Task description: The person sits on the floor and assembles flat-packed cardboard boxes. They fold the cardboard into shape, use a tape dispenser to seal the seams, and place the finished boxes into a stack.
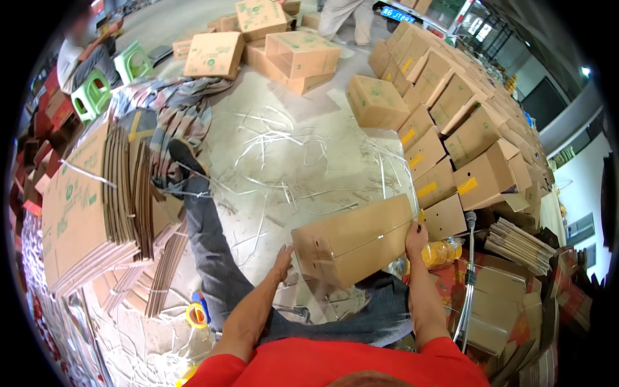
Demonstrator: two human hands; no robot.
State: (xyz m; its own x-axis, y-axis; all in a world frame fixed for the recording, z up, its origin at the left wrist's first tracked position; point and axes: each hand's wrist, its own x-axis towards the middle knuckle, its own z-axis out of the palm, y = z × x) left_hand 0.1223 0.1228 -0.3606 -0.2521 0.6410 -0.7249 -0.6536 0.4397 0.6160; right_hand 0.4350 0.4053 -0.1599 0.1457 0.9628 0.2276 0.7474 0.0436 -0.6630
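Gripping the right end of a brown cardboard carton [351,248] with the right hand [417,238], curling the fingers about its end edge; not showing clearly enough to tell what else is being pinched there. Spreading the left hand [282,263] loosely just beside the carton's left end, apparently pinching nothing. Holding the carton aslant in front of the lap, above the near part of the concrete floor [258,106], and showing a long closed seam along its upper face.

Judging from the boxy shape, probably counting the opening out as done and the upper flaps as shut; not revealing whether the underside is sealed. Resting just beyond the right hand, with yellow tape rolls [441,254] near the floor's right edge. Lying beyond the left leg, toward the floor's left edge, with bundled flat cartons [77,206], seemingly leaving plenty to be opened out. Scattering across the middle of the floor, with white strapping strips [284,137]. Rising along the right edge, with stacked formed boxes [480,135], suggesting much already done. Sitting near the far left corner, with green plastic stools [94,97] close by a seated person [72,63].
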